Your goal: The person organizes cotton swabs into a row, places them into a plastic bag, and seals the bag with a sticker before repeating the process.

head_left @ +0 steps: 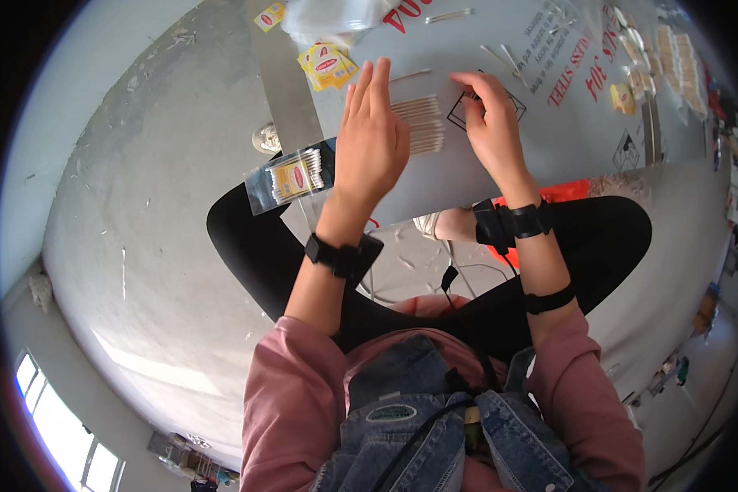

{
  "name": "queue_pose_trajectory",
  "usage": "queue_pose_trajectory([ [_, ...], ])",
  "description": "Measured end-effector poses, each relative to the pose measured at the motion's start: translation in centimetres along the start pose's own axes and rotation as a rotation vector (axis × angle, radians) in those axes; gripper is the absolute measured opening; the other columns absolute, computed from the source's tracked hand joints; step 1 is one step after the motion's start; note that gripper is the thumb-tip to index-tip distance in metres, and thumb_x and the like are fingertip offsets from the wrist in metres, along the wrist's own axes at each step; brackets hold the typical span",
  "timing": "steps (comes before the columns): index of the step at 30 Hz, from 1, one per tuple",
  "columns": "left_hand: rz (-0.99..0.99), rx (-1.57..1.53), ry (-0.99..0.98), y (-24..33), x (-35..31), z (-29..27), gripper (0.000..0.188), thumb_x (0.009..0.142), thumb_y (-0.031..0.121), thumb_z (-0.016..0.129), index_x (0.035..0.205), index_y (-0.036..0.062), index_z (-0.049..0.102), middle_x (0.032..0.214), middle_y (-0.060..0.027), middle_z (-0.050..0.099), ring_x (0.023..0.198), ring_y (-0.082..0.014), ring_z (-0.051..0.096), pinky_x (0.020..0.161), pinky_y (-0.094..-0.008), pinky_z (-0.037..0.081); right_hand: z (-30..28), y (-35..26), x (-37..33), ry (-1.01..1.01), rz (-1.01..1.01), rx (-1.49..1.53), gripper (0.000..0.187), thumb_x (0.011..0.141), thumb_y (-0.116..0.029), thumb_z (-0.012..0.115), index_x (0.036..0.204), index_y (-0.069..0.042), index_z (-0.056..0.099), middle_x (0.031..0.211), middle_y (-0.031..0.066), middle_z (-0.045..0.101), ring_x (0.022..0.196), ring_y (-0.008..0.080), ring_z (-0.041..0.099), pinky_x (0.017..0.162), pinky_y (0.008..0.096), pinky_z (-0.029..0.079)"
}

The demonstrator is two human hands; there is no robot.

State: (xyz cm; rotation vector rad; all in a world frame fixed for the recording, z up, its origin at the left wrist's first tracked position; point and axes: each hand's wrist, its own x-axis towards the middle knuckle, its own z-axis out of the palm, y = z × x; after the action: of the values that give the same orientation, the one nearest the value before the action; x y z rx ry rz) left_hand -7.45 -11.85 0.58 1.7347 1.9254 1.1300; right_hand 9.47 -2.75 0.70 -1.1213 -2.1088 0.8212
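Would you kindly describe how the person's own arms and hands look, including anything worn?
The left hand and right hand are gloveless. Pink sleeves end near the elbows. A black strap with a boxy module circles each wrist; the right forearm also wears a second black band.

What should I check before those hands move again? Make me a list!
1. Cotton swabs in a neat row? Ok: those in view lie side by side on the table.
2. Right hand free? Ok: thumb and finger are apart, nothing visible between them.
3. Nothing under the left hand? Cannot tell: it blocks the view.
4. Filled bag fully on the table? Not ok: it seems to stick out past the edge.
5. Loose swabs tidied? Not ok: several lie scattered farther back.
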Motion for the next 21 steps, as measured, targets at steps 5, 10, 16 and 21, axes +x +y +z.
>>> queue_pose_trajectory([
  [5,0.05,0.007,-0.15,-0.5,0.3,-0.2,0.058,0.09,-0.002,0.045,0.147,-0.0017,0.036,0.135,-0.0161,0.06,0.125,-0.0377,0.054,0.115,-0.0473,0.036,0.3,-0.2,-1.5,0.058,-0.003,0.066,0.028,0.091,0.006,0.057,0.116,-0.004,0.063,0.111,0.0107,0.066,0.093,0.0256,0.064,0.081,0.0328,0.052],
  [10,0.016,0.004,-0.109,0.9,-2.3,-0.7,0.059,0.09,-0.003,0.046,0.149,-0.0004,0.036,0.133,-0.0144,0.062,0.118,-0.0355,0.06,0.116,-0.0512,0.035,2.1,0.2,-3.7,0.261,0.206,0.342,0.021,0.096,0.0,0.057,0.117,-0.004,0.063,0.107,0.0075,0.067,0.091,0.0188,0.064,0.078,0.029,0.051],
  [16,0.067,0.403,-0.211,1.4,-4.7,1.2,0.076,0.088,0.028,0.059,0.154,0.0011,0.033,0.162,-0.0166,0.028,0.152,-0.0328,0.023,0.121,-0.0511,0.021,2.3,1.0,-4.0,0.276,-0.088,0.215,0.022,0.085,0.016,0.052,0.088,-0.002,0.064,0.104,0.0081,0.067,0.09,0.0228,0.066,0.072,0.0308,0.053],
  [21,0.062,0.462,-0.213,0.7,-4.8,2.2,0.083,0.092,0.044,0.057,0.154,-0.0029,0.03,0.163,-0.0184,0.027,0.152,-0.0322,0.022,0.121,-0.053,0.021,2.5,1.0,-4.5,0.221,-0.085,0.185,0.024,0.079,0.019,0.051,0.072,-0.001,0.062,0.102,0.0076,0.066,0.088,0.0242,0.066,0.068,0.0324,0.053],
])
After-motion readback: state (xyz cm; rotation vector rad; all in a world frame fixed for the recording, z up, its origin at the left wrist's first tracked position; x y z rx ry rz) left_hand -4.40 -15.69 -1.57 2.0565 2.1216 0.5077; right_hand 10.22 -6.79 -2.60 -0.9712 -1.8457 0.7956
